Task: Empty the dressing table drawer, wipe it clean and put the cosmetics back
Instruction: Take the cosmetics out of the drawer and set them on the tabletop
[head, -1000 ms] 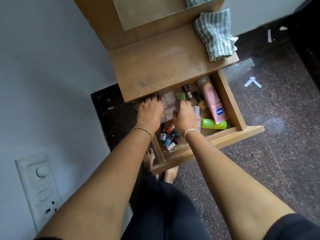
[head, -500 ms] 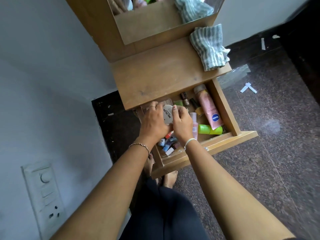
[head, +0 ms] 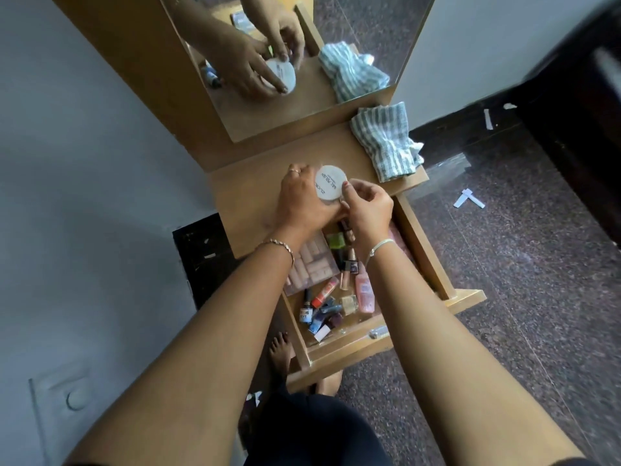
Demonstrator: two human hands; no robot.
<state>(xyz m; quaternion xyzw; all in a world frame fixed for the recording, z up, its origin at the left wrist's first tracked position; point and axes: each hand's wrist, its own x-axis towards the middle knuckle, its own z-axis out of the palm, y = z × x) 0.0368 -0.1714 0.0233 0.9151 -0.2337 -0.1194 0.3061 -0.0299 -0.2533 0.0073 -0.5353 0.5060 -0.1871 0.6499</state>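
A round white jar (head: 330, 182) with dark lettering on its lid is held over the wooden table top (head: 242, 196), above the back of the open drawer (head: 425, 260). My left hand (head: 302, 203) grips the jar from the left and below. My right hand (head: 368, 203) pinches its right edge. The drawer holds several cosmetics: a clear box of pale tubes (head: 311, 267), nail polish bottles (head: 322, 312), a pink bottle (head: 364, 292) and a green-capped item (head: 336, 242). My right forearm hides the drawer's right part.
A striped grey-white cloth (head: 386, 141) lies at the table top's right back corner. A mirror (head: 369, 35) stands behind, reflecting hands and jar. My bare feet (head: 280, 356) are below the drawer. Speckled dark floor (head: 521, 280) lies to the right, a wall switch (head: 60, 408) to the left.
Both hands lifted the white jar out of the drawer and carried it up over the table top. The camera tilted up, bringing the mirror into view.
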